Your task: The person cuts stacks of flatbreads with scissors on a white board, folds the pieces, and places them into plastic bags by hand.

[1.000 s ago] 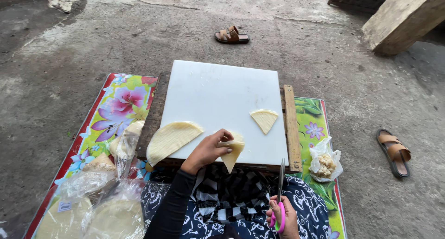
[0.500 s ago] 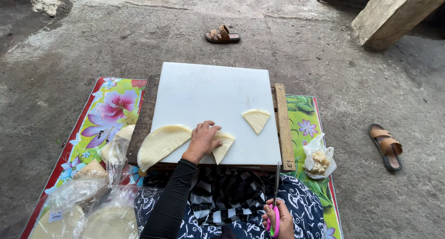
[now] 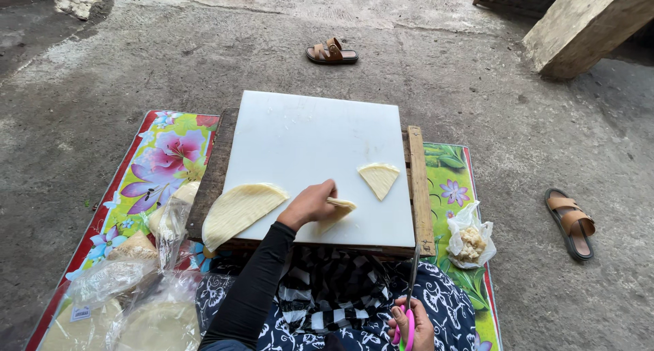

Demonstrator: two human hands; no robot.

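Here, your left hand (image 3: pixel 310 204) pinches small wrapper wedge (image 3: pixel 338 208) flat on white surface (image 3: pixel 306 140), grip clamped at its edge. Your right hand (image 3: pixel 411 324) rests in lap, fingers closed through pink scissors (image 3: pixel 409 303), blades up. Wrapper pieces on surface: three — large half (image 3: pixel 238 211), held wedge, cut wedge (image 3: pixel 379 179). Sandals (image 3: pixel 332 52) on floor: two.

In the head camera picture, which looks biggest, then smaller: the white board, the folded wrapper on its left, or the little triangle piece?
1. White board
2. Folded wrapper
3. Little triangle piece
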